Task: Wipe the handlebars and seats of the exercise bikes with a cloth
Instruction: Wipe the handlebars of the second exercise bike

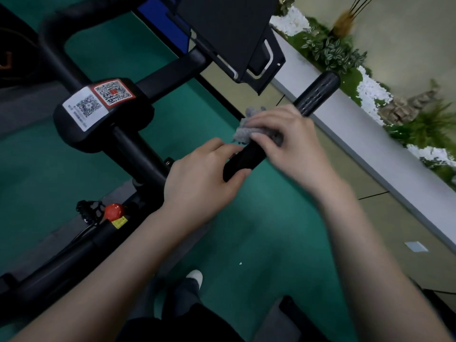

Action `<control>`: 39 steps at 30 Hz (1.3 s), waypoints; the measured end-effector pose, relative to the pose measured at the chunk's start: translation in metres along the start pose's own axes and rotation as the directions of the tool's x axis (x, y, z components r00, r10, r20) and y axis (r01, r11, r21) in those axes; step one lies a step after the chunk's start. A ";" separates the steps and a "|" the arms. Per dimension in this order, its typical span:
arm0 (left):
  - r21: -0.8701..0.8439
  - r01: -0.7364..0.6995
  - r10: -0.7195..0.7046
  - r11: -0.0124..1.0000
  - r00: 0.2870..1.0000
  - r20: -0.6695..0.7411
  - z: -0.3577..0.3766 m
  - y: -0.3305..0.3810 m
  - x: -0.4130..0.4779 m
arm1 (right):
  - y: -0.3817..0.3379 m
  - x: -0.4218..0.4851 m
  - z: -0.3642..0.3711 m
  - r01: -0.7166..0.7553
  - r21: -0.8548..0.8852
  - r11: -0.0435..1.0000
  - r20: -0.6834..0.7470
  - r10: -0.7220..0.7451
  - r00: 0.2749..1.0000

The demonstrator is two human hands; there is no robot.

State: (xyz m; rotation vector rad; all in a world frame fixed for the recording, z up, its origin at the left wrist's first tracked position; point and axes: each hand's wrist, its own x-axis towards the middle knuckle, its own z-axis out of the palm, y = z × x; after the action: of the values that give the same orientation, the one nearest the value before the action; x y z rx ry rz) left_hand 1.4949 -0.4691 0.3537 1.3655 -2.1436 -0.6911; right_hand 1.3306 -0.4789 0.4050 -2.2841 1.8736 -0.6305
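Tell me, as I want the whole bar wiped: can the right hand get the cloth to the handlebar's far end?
Probably yes. The right hand holds the grey cloth on the handlebar, and the far end lies bare just beyond it with nothing across; the left hand grips lower down.

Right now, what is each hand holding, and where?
The left hand grips the black cylindrical handlebar at its lower part; the right hand clasps the bunched grey cloth against the bar's middle.

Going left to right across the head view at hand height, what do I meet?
Bike stem → left hand, gripping the handlebar → grey cloth → right hand, holding it → white planter ledge → green plants.
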 end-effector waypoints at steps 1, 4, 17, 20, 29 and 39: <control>0.005 -0.004 0.004 1.000 1.000 -0.002 0.001 0.000 0.001 | 0.001 0.009 -0.009 0.039 -0.025 0.999 0.134 -0.035 0.990; 0.018 -0.014 0.014 1.000 1.000 -0.013 0.003 -0.001 0.000 | 0.004 0.036 -0.024 0.101 -0.130 0.986 0.408 -0.039 0.912; 0.015 -0.022 0.022 1.000 1.000 -0.021 0.003 0.000 -0.003 | 0.000 0.070 -0.019 0.130 -0.376 0.918 0.635 0.153 0.757; 0.009 -0.029 0.029 1.000 0.999 -0.039 0.004 -0.001 -0.004 | 0.001 0.073 -0.020 0.101 -0.505 0.857 0.579 0.250 0.776; -0.001 -0.026 0.026 1.000 0.999 -0.024 0.002 -0.001 -0.003 | 0.025 0.037 -0.025 0.230 -0.383 0.895 0.230 -0.149 0.962; 0.016 -0.044 0.044 0.999 0.999 0.003 -0.002 0.001 -0.003 | 0.037 -0.029 0.050 -0.036 -0.027 0.999 -0.699 0.007 0.715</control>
State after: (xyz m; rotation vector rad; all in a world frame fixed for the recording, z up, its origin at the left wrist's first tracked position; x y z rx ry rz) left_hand 1.4971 -0.4663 0.3552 1.3226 -2.1788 -0.6605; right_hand 1.3121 -0.4677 0.3399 -2.2042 2.1839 -1.6699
